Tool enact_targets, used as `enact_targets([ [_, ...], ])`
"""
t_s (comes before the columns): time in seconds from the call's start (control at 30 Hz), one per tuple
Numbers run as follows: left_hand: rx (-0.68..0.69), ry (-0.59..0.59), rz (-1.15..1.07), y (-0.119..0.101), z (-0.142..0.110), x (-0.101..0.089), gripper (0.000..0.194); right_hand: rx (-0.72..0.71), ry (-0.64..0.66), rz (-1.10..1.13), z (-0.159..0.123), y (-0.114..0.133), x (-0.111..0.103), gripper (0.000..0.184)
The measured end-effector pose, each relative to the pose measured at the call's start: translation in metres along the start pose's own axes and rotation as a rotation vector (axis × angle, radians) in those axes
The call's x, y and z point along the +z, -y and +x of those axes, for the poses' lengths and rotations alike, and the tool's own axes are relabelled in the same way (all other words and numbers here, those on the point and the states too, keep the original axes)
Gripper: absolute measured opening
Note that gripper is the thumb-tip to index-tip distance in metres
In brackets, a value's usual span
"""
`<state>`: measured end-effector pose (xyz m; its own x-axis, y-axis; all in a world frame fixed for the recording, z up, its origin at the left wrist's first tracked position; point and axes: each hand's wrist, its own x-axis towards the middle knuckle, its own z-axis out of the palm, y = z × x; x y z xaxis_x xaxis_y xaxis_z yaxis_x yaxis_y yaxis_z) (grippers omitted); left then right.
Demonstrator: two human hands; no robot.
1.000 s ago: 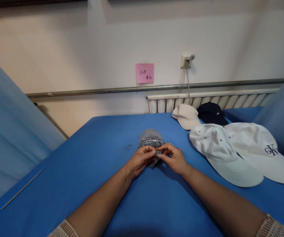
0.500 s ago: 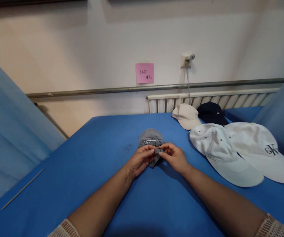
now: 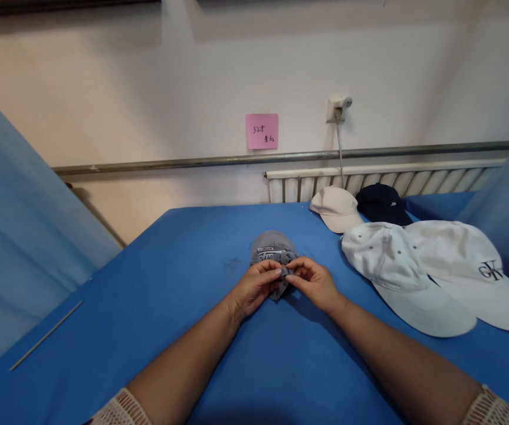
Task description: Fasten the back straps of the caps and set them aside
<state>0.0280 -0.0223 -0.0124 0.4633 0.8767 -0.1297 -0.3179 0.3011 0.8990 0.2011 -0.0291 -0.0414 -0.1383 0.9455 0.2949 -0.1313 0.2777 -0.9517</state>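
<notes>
A grey baseball cap [image 3: 272, 241] with white lettering lies on the blue-covered table [image 3: 157, 277], its brim pointing away from me. Both of my hands are at its near side, fingertips almost meeting. My left hand [image 3: 256, 286] pinches the grey strap [image 3: 286, 272] at the back of the cap from the left. From the right, my right hand [image 3: 314, 284] grips the same strap between thumb and fingers. My fingers cover much of the strap and any buckle on it.
To the right lie a pale cap [image 3: 396, 271], a white cap with dark letters [image 3: 462, 254], a beige cap [image 3: 334, 206] and a navy cap [image 3: 380, 203]. A thin stick [image 3: 46, 335] lies at the left edge. Behind the table are a radiator [image 3: 307, 184] and a rail [image 3: 183, 163].
The view has shifted slightly. My fingertips have drawn a little closer together, and less of the strap shows between them. Both hands keep their hold.
</notes>
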Motion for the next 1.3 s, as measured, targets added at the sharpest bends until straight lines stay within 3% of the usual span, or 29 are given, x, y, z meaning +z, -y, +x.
enact_targets([
  [0.5,-0.031,-0.093,0.129,0.0028,0.0009,0.0056,0.029,-0.068,0.034,-0.145,-0.0019,0.0010,-0.0001,0.022],
  [0.83,-0.029,-0.011,-0.003,0.0000,0.0011,0.0004,0.024,0.024,-0.025,0.033,0.0016,-0.0034,-0.0002,0.031],
  [1.07,-0.025,-0.043,0.052,0.0040,0.0014,0.0031,0.025,-0.018,0.028,-0.010,-0.0003,-0.0049,-0.0010,0.027],
  [1.3,-0.022,-0.055,0.018,0.0040,0.0021,0.0037,0.024,-0.046,0.003,-0.065,-0.0012,-0.0021,-0.0006,0.025],
])
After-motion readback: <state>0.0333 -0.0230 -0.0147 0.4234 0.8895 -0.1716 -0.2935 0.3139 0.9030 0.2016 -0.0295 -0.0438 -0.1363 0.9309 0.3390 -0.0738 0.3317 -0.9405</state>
